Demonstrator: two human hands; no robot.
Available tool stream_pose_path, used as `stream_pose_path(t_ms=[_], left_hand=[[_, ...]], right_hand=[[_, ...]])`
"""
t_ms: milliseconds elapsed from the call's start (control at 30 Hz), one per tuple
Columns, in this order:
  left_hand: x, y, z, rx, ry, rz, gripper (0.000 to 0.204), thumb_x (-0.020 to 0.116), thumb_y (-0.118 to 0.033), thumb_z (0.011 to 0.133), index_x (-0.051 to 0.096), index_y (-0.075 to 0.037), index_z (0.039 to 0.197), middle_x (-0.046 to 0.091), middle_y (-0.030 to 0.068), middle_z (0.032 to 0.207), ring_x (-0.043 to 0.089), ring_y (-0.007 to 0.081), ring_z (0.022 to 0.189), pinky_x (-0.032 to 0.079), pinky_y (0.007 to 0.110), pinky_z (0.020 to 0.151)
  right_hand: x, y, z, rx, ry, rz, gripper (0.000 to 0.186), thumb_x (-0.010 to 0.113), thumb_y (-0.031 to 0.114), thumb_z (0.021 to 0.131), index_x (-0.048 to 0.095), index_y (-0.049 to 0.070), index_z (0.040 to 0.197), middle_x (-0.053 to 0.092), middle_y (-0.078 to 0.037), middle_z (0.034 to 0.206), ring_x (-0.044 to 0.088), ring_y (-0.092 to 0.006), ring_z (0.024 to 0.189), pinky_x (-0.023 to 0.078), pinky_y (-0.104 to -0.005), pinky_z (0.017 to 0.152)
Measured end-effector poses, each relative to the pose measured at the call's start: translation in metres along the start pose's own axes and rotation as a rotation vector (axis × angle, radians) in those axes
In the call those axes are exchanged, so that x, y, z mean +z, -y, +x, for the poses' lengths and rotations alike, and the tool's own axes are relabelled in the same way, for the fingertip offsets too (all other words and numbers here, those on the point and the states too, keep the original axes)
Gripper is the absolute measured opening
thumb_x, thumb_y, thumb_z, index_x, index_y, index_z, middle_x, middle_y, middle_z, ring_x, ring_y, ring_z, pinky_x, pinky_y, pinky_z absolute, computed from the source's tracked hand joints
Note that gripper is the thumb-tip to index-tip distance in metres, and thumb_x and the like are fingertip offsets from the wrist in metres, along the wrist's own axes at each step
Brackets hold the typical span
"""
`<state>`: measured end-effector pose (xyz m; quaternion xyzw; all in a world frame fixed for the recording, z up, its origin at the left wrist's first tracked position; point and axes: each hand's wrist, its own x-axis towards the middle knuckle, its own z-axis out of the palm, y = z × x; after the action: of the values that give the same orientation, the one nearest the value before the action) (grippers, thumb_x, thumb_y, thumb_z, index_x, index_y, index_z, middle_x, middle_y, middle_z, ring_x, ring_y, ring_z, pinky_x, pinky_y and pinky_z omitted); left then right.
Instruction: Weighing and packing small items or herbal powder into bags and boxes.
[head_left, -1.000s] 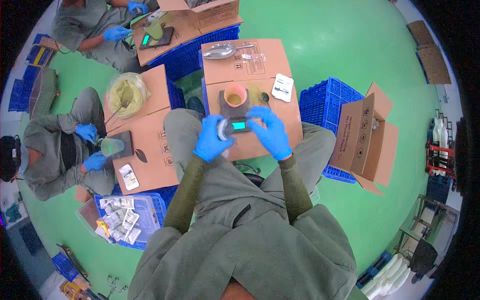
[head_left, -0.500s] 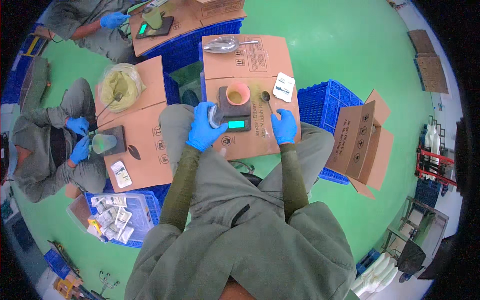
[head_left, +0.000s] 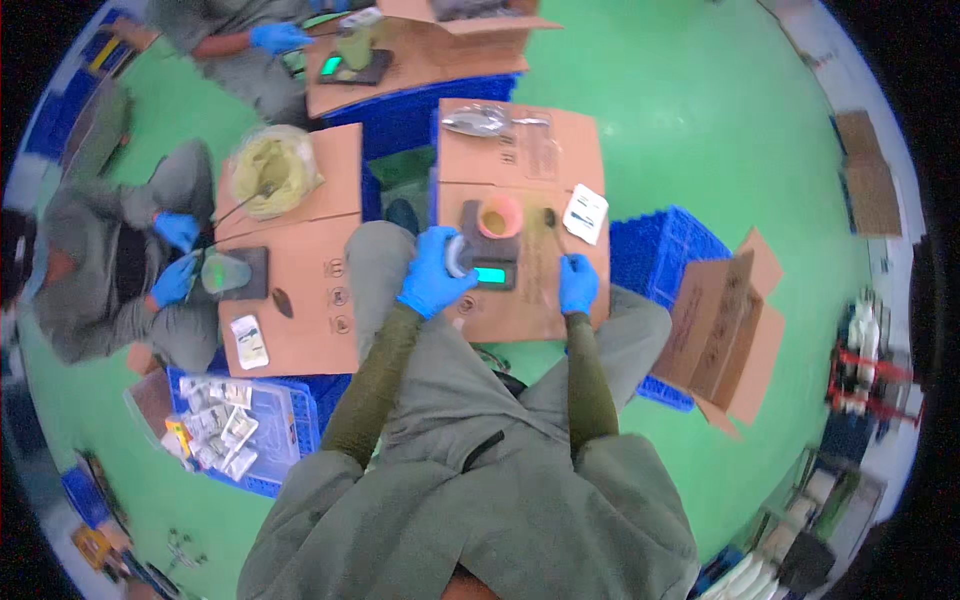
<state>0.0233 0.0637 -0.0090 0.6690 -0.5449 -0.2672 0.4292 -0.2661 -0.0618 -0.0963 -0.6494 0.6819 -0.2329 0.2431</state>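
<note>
Head view: left hand [head_left: 435, 272] gripping small round tub [head_left: 459, 256] beside scale [head_left: 490, 243]; right hand [head_left: 577, 283] pinching clear bag [head_left: 545, 250].

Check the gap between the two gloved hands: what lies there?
The head view shows the dark scale's lit green display between left hand and right hand.

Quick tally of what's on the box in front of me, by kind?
Scale: 1
Cup on the scale: 1
White pouch: 1
Clear bag at the far end: 1
Roll in the left hand: 1
Total: 5
The right hand rests on the box; what it grips, I cannot tell.
</note>
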Motion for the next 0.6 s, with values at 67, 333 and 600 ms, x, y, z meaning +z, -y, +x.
stream_pose_path(t_ms=[67, 333, 600], left_hand=[[0.005, -0.010, 0.008, -0.021, -0.010, -0.020, 0.071, 0.086, -0.021, 0.071, 0.046, -0.003, 0.127, 0.049, 0.0165, 0.121, 0.053, 0.0322, 0.114, 0.045, 0.043, 0.101], [0.009, 0.001, 0.009, -0.071, -0.147, -0.139, 0.067, 0.088, -0.021, 0.065, 0.055, -0.003, 0.120, 0.058, 0.0190, 0.110, 0.057, 0.0376, 0.107, 0.048, 0.045, 0.094], [0.053, 0.024, 0.008, -0.337, -0.152, 0.053, 0.045, 0.075, -0.033, 0.080, 0.058, -0.006, 0.112, 0.057, 0.0175, 0.102, 0.055, 0.0356, 0.095, 0.047, 0.046, 0.085]], right_hand=[[-0.013, 0.009, 0.020, -0.010, -0.085, 0.378, 0.026, 0.066, 0.025, 0.092, 0.071, 0.000, 0.098, 0.071, -0.012, 0.085, 0.065, -0.0223, 0.078, 0.052, -0.0372, 0.073], [-0.036, 0.275, 0.045, -0.597, 0.158, 0.234, 0.023, 0.062, 0.022, 0.095, 0.072, 0.002, 0.102, 0.072, -0.016, 0.088, 0.069, -0.0277, 0.079, 0.053, -0.0394, 0.073], [0.165, 0.425, 0.002, -1.188, 0.292, -0.278, 0.017, 0.060, 0.021, 0.089, 0.069, 0.008, 0.082, 0.068, -0.015, 0.082, 0.071, -0.0335, 0.078, 0.055, -0.0455, 0.066]])
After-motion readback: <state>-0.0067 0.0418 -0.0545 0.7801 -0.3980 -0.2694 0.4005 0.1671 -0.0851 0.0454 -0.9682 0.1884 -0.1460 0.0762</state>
